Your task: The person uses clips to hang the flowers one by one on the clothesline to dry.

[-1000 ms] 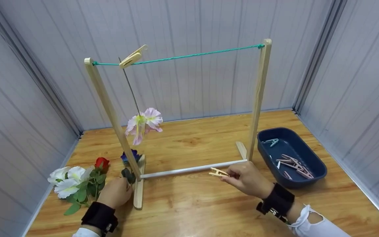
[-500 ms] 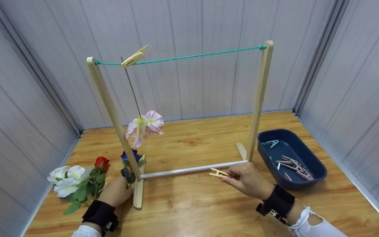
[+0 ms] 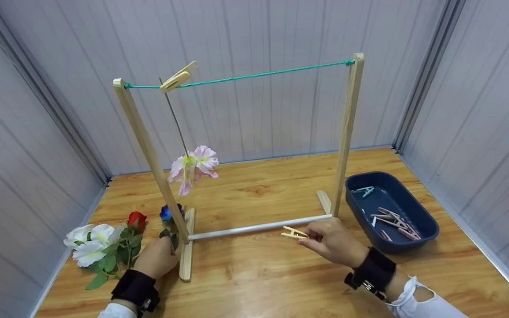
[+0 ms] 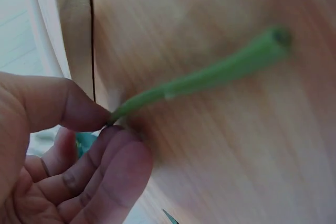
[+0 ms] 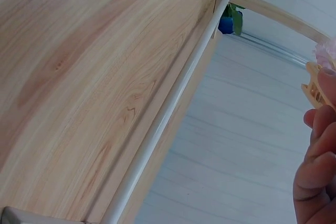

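My left hand (image 3: 156, 257) pinches the green stem (image 4: 210, 74) of a blue artificial rose (image 3: 166, 213) between thumb and fingertips, beside the left post of a wooden frame. The stem's cut end points away from the fingers in the left wrist view. In front of the white crossbar, my right hand (image 3: 336, 243) holds a pale yellow clothespin (image 3: 293, 232) by thumb and forefinger. Another yellow clothespin (image 3: 176, 81) clips a pink flower (image 3: 192, 167) by its stem to the green cord (image 3: 259, 75), so the blossom hangs head down.
White flowers (image 3: 91, 247) and a red rose (image 3: 137, 220) lie on the table at left. A dark blue basin (image 3: 429, 221) with several clothespins stands at right. The frame's posts (image 3: 349, 119) and white crossbar (image 3: 259, 228) stand between the hands and the back wall.
The blue rose has shifted slightly to the left and turned, with the left hand moving a little. The right hand and its clothespin stay nearly still.
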Available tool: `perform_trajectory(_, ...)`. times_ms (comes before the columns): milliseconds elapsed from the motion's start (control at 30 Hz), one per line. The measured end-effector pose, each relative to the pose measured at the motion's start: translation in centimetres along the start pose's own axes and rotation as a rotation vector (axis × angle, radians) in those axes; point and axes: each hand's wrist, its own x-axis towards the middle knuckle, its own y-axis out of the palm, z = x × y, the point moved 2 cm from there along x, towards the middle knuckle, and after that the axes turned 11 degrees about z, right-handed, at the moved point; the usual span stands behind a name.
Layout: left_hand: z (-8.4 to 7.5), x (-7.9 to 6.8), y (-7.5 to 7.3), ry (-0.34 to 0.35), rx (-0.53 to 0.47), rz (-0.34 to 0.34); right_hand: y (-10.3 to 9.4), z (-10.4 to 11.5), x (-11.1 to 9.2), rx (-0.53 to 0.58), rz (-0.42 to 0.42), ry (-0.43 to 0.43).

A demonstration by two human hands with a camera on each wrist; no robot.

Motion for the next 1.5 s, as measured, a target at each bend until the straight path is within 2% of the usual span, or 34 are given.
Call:
perform_trajectory(100,-0.1,-0.1,-0.2,-0.014,-0.022,0.006,0.0,0.0,0.0,-0.002,0.007,0.007)
perform_trajectory(267,-0.4,-0.3,-1.1,0.0,-0.07,0.031,0.0,-0.1,0.1,0.006,0.016,0.016)
perform_trajectory(533,-0.6,-1.0,-2.7,0.113,-0.179,0.025,-0.1,-0.1,0.5,0.012,0.021,0.026)
perform_trajectory(667,-1.3,-2.0,-4.0,0.194,-0.151,-0.01,-0.3,-0.2,0.7,0.0,0.008,0.01)
perform_trajectory(833,-2.6,-3.1,-5.8,0.315,-0.046,-0.1,-0.9,-0.1,1.0,-0.004,0.019,0.029)
perform_trajectory(933,-3.4,-3.7,-6.5,0.371,0.039,-0.199,-1.4,0.0,1.5,-0.008,0.026,0.036)
perform_trajectory(1100,-4.6,-4.3,-6.9,0.491,0.187,-0.459,-2.4,0.2,2.5,-0.033,-0.005,0.001)
perform_trajectory(1167,-5.1,-4.5,-7.0,0.54,0.222,-0.562,-2.9,0.3,3.0,-0.06,-0.026,-0.022)
perform_trajectory(1233,-5.7,-4.8,-7.1,0.583,0.226,-0.634,-3.4,0.5,3.5,-0.083,-0.041,-0.042)
perform_trajectory(1333,-6.7,-5.1,-7.4,0.637,0.145,-0.664,-4.2,1.0,4.4,-0.104,-0.051,-0.068)
perform_trajectory(1500,-8.9,-5.6,-7.7,0.724,-0.075,-0.578,-5.6,1.7,5.9,-0.12,-0.048,-0.099)
